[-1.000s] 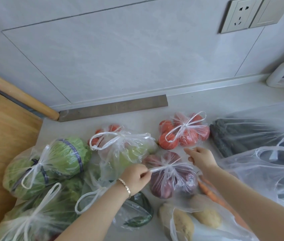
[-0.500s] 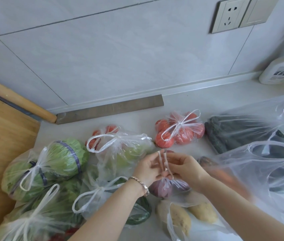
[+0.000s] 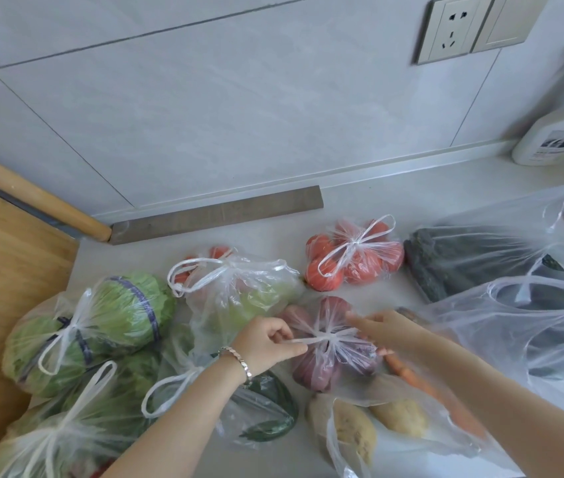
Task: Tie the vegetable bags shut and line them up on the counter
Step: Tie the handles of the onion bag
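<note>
Pinching a twisted white handle strand (image 3: 299, 340) between thumb and curled fingers, the left hand (image 3: 267, 343) holds it drawn out sideways from the gathered neck of the thin clear plastic bag of round purple-red vegetables (image 3: 322, 370). That bag sits on the pale grey table (image 3: 360, 208), just below the centre of the frame. The right hand (image 3: 385, 327) lies across the knot (image 3: 329, 338) from the left, fingers pointing toward it. It is blurred, so I cannot tell whether it grips the other strand or only touches the plastic.

The film looks flimsy and slick, likely to stretch or tear under a sharp tug. The contents look firm, round and moderately heavy, so they will probably roll inside, and the bag will slump rather than stand. The safest hold seems to be on the twisted handles close to the knot, where the plastic is bunched and strongest. For shifting the bag into line, lifting by the knot or cupping it from below should both work.

Just above it, right of centre, lies a tied clear bag of red tomatoes (image 3: 356, 260), soft enough to bruise if squeezed. A tied bag of green cabbage (image 3: 101, 322) lies at the left. A clear bag of brown potatoes (image 3: 370, 426) at the lower centre has its mouth loose and appears not yet tied.
</note>
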Tool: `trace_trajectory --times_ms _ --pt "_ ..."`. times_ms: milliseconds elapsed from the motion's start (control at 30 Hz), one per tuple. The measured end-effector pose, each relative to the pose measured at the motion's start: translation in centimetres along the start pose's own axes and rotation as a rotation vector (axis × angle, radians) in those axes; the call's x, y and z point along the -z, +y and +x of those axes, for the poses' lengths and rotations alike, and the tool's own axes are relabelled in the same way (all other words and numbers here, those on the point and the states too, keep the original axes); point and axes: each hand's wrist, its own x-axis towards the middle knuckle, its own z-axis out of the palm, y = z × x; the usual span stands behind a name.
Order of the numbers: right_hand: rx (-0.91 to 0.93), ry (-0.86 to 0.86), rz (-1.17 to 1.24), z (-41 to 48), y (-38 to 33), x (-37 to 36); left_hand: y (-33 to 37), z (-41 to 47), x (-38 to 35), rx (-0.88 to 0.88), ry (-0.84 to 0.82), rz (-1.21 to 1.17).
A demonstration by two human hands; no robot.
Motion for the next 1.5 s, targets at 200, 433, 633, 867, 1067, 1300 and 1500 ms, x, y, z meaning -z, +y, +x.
trace_trajectory --times_ms 200,433,633,867,1067,1300,1500 --pt "-0.059 -0.094 0.94 2.6 -0.9 -0.6 2.8 0.2 -0.4 -0.041 0.064 -0.54" --pt "-0.127 0.061 0.775 5.3 -1.6 -0.5 3.1 1.6 -0.5 -0.189 -0.075 0.256" --pt "-0.1 0.159 0.34 6.1 -2.4 0.1 -0.9 0.3 -0.5 -0.721 -0.163 0.698" --pt "-0.083 0.342 0.371 5.9 -2.2 -1.0 -1.2 1.7 -0.5 -0.28 0.046 0.565" --pt "0.026 0.229 0.295 3.6 -2.0 1.1 0.1 2.3 -4.3 -0.542 -0.045 0.957" --pt "0.148 0.182 -0.15 -1.8 -2.0 1.9 2.1 2.3 -4.4 -0.271 -0.296 1.003" --pt "0.146 0.113 -0.638 -7.9 -1.4 3.4 6.5 -2.4 -2.4 -0.546 -0.634 0.818"
